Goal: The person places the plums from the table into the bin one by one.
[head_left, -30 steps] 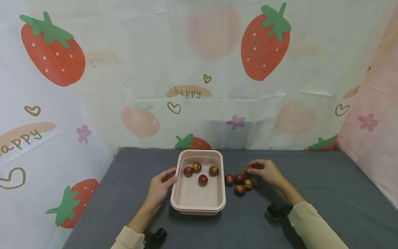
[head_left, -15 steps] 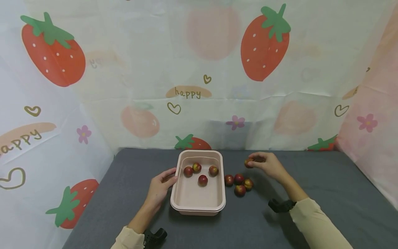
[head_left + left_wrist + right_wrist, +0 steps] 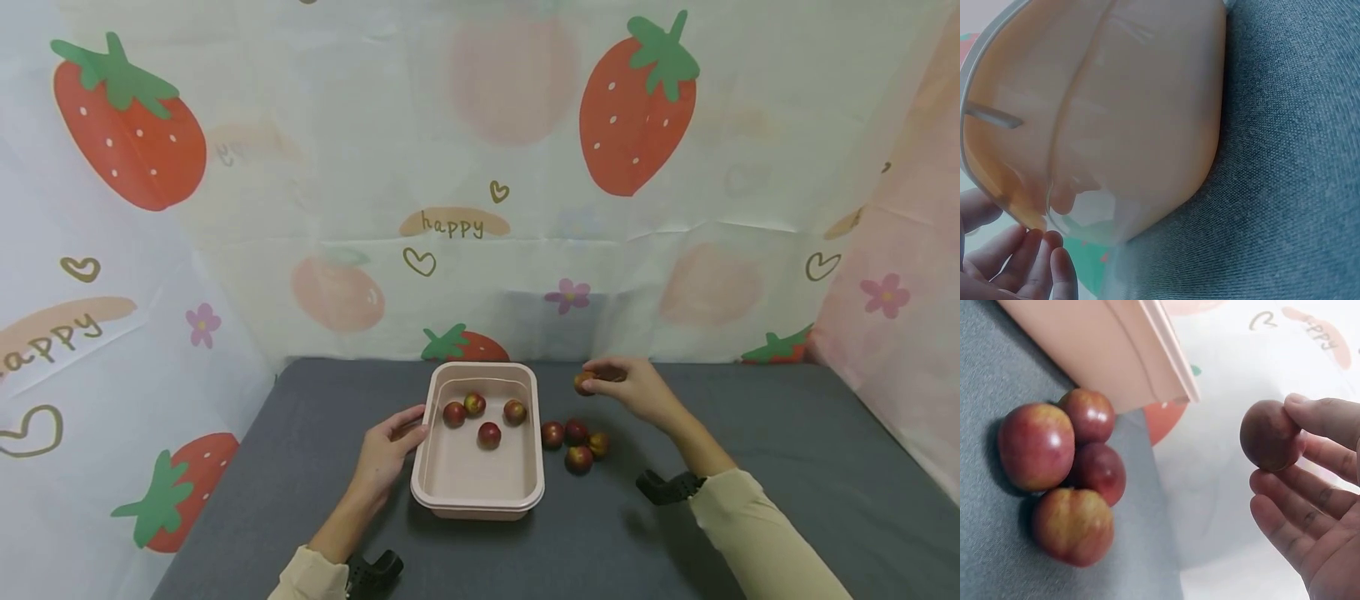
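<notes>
Between thumb and fingertips my right hand [image 3: 637,392] pinches a plum [image 3: 1270,435], raised above the cloth to the right of the box. A pale pink plastic box [image 3: 480,487] stands in the middle, with several plums inside, one of them a dark red plum [image 3: 489,435]. My left hand [image 3: 386,454] holds the box's left rim, thumb on the rim and fingers against the outer wall [image 3: 1141,125]. Beside the box's right wall sits a cluster of loose plums, among them a large red plum [image 3: 1038,447] and a yellowish plum [image 3: 1074,526].
Grey cloth [image 3: 315,417] covers the table. Behind it hangs a pale curtain [image 3: 510,183] printed with strawberries, and more printed cloth stands at both sides. A black wrist camera [image 3: 670,487] sits under my right forearm, another one [image 3: 375,571] by the left.
My right hand has lifted a plum away from the cluster, first up and back, then left towards the box. My left hand and the box have stayed put.
</notes>
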Demonstrator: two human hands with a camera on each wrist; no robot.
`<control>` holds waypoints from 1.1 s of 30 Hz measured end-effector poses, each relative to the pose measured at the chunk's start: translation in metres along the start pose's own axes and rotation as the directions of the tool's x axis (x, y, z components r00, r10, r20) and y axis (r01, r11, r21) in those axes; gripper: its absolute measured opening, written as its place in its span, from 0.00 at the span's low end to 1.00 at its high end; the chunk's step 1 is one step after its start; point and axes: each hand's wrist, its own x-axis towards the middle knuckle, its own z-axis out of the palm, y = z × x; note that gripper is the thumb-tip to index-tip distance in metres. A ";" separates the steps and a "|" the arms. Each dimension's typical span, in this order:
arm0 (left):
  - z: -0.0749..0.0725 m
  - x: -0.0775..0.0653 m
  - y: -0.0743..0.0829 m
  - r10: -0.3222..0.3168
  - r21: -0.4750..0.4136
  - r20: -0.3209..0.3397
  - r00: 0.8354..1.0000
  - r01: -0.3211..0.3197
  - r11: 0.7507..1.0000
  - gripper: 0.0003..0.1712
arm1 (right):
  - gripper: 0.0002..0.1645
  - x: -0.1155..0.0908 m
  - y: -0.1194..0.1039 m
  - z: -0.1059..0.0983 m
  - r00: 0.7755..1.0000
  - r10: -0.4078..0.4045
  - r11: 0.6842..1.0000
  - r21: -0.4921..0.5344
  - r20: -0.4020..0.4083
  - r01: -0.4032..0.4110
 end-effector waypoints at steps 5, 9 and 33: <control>0.000 0.000 0.000 0.002 -0.003 -0.002 1.000 -0.002 1.000 0.24 | 0.23 0.004 -0.009 0.003 1.000 -0.008 1.000 0.008 0.014 0.008; -0.001 0.000 -0.001 0.003 0.002 -0.002 1.000 -0.003 1.000 0.24 | 0.21 0.008 -0.014 0.005 0.999 -0.030 0.999 0.016 0.021 0.030; 0.001 0.000 0.000 0.004 -0.016 -0.004 1.000 -0.004 1.000 0.24 | 0.19 0.036 -0.042 0.031 0.983 -0.175 0.984 -0.030 0.052 0.176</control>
